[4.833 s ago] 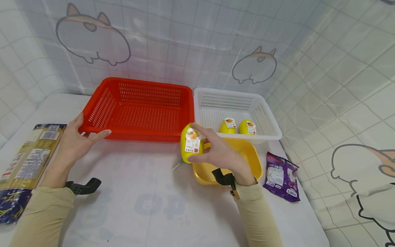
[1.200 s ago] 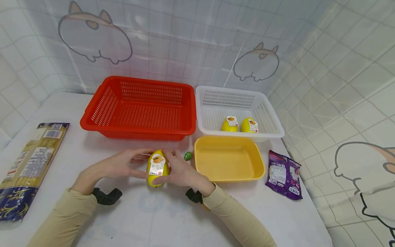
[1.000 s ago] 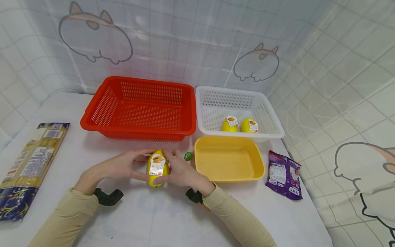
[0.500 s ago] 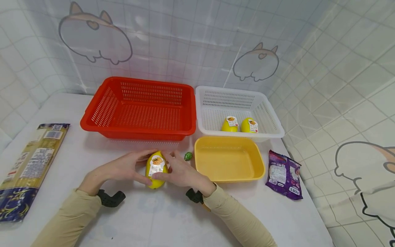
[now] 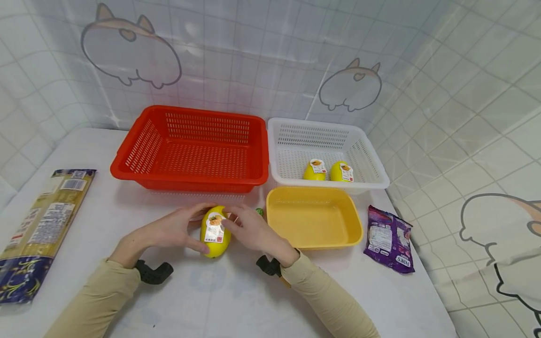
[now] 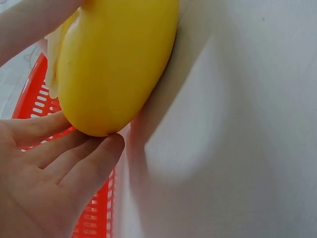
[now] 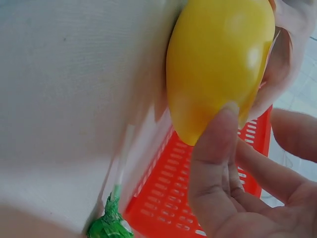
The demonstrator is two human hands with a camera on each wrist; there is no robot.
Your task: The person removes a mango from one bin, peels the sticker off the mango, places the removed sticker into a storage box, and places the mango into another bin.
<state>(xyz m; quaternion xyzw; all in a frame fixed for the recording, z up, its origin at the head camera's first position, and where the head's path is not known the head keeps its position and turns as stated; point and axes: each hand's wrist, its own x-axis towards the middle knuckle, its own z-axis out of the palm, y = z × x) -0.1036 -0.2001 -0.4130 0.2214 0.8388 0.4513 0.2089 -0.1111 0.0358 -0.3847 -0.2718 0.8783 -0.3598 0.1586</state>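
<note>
A yellow mango-shaped item (image 5: 216, 246) with a white label printed with mangoes rests on the white table in front of the red basket. My left hand (image 5: 169, 230) holds it from the left, its thumb near the lower end and its fingers at the far end, as the left wrist view (image 6: 44, 173) shows the hand. At the upper right, my right hand (image 5: 255, 230) touches the tip with bent fingers (image 7: 215, 144); its thumb is lifted apart near the label. A green-wrapped lollipop (image 7: 111, 223) lies beside the right hand, mostly hidden in the head view.
The red basket (image 5: 190, 180) stands at the back. To its right a white basket (image 5: 325, 124) holds two similar yellow items (image 5: 314, 172). A yellow tub (image 5: 313, 241) sits before it. A purple packet (image 5: 389, 239) lies right, a long noodle packet (image 5: 46, 225) left.
The right hand carried the yellow item from beside the tub to mid-table, and the left hand left the red basket to hold it. Lately the right thumb has lifted from the item's lower part.
</note>
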